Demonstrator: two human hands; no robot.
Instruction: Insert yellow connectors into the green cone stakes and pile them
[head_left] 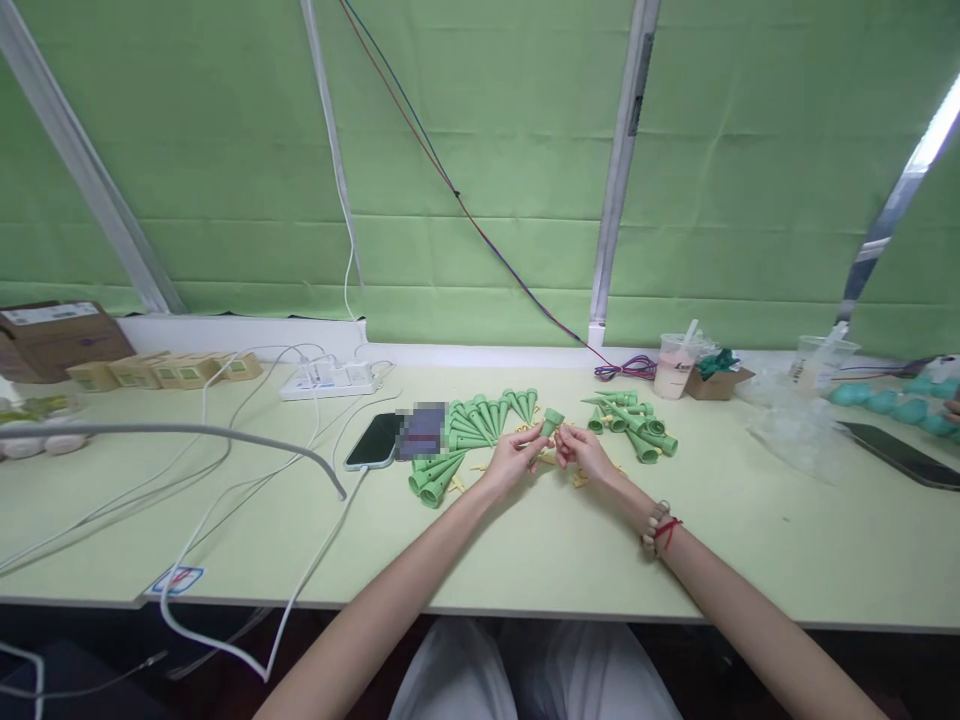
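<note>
Lower frame: white-clad lap at the desk (525, 560) edge, both forearms reaching up to frame centre; beads and a red cord on the right wrist. Centre: left hand (514, 455) and right hand (583, 452) meet just above the desk. Left grip pinched on a green cone (553, 421), wide end up; right grip narrow, fingertips at the cone's lower end, whether they hold it I cannot tell. Small yellow bits (577, 480) lie under the hands. Left of them a cone pile (469, 435), right a second pile (634, 420). Phone (373, 441) beside the left pile. Farther back: power strip (330, 380), cup (675, 365), green blinds.
</note>
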